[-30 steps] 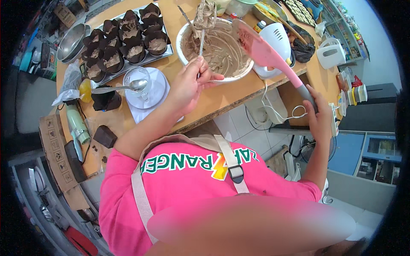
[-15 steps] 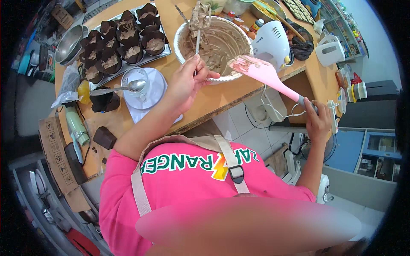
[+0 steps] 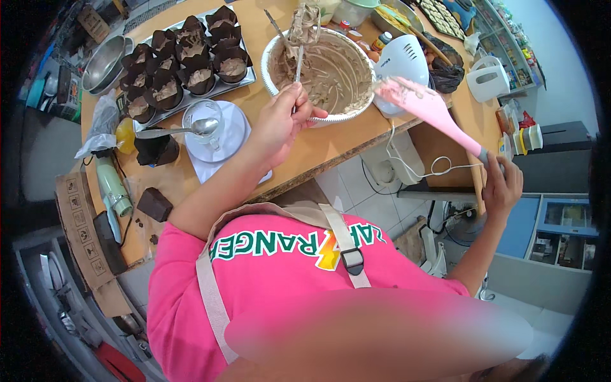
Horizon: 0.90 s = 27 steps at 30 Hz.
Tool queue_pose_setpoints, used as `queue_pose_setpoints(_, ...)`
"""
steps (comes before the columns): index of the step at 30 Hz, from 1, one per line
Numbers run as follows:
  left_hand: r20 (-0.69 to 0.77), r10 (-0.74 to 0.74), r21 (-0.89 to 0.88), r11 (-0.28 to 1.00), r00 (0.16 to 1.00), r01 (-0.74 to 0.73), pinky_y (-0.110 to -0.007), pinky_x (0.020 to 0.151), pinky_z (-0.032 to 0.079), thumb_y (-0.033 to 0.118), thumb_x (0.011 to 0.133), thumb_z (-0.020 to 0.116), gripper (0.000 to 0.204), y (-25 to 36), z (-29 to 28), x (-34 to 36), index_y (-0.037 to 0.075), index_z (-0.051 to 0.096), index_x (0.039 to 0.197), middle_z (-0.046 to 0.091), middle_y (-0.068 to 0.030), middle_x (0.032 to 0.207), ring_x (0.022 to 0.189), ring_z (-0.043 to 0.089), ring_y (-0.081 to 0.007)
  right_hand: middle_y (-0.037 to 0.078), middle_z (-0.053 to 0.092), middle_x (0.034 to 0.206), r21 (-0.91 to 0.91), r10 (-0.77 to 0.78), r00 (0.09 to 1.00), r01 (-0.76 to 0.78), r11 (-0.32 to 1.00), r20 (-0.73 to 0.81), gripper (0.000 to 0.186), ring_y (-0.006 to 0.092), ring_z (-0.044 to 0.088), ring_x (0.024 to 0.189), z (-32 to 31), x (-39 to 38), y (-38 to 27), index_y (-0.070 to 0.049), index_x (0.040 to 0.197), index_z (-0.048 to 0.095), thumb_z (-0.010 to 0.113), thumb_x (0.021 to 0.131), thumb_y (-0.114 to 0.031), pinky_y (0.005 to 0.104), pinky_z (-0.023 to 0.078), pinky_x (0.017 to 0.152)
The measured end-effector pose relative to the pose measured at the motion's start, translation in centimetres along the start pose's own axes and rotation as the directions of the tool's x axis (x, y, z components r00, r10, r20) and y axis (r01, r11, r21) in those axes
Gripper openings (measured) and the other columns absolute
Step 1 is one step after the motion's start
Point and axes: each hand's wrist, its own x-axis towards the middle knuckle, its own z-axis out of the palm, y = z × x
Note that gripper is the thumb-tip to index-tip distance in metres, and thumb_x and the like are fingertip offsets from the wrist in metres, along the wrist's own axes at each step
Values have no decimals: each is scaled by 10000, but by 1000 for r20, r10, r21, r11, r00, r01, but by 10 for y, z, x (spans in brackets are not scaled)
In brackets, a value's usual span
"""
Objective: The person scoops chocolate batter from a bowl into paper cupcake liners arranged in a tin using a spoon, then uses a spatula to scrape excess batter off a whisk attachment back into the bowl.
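Observation:
My left hand (image 3: 284,118) pinches the thin metal shaft of a mixer beater (image 3: 304,27), its head thickly coated in brown batter. A second shaft (image 3: 275,23) sticks up beside it, apparently from another beater. Both are over the left side of a white bowl (image 3: 355,113), whose inner wall is smeared with brown batter (image 3: 334,70). Out to the right, my right hand (image 3: 503,183) is closed round the grey handle of a pink spatula (image 3: 439,118). Batter clings to the spatula's blade, which points at the bowl's right rim.
Left of the bowl, a metal tray (image 3: 245,77) carries several filled dark paper cups (image 3: 197,76). Nearer me are a white scale (image 3: 238,137) with a clear cup and a spoon (image 3: 202,127). A white hand mixer (image 3: 402,60) and its cord stand right of the bowl.
My right hand has moved right with the spatula, drawing its blade away from over the bowl to past the rim. My left hand and the beater have barely shifted.

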Motion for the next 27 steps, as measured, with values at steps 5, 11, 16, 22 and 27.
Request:
queue_pose_setpoints(5,11,3,70,998,1000,-3,-358,839,409,328,1032,302,334,2,2,-2,155,368,754,348,38,588,834,567,-179,57,612,913,490,286,945,-327,808,160,402,160,577,759,20,14,-21,-134,1216,628,653,823,-55,271,440,653)
queue_pose_setpoints(11,16,4,79,997,1000,-5,-349,827,408,324,1031,309,338,2,4,-2,151,368,747,359,40,594,795,563,-167,-25,560,838,552,222,548,-832,51,806,416,20,422,577,44,16,-44,-102,1316,547,564,900,-93,171,351,478)
queue_pose_setpoints(16,38,9,68,998,999,-12,-355,831,408,324,1033,308,332,0,0,0,151,371,757,356,40,593,790,558,-168,-19,524,745,406,127,410,-912,52,903,414,23,439,547,27,18,-27,-95,1310,555,541,898,-130,178,336,443)
queue_pose_setpoints(22,46,0,67,998,999,-3,-364,830,412,318,1035,304,326,3,-3,3,150,368,762,350,34,592,779,553,-184,-37,518,723,375,224,404,-912,164,887,419,29,416,520,-13,8,4,-98,1298,568,564,883,-150,174,320,452)
queue_pose_setpoints(27,38,4,70,997,999,-6,-366,826,416,305,1035,301,326,3,-4,3,143,364,759,348,28,592,772,552,-198,-32,526,749,486,371,472,-872,61,799,455,27,410,518,-14,-9,15,-65,1321,531,574,873,-127,172,320,455)
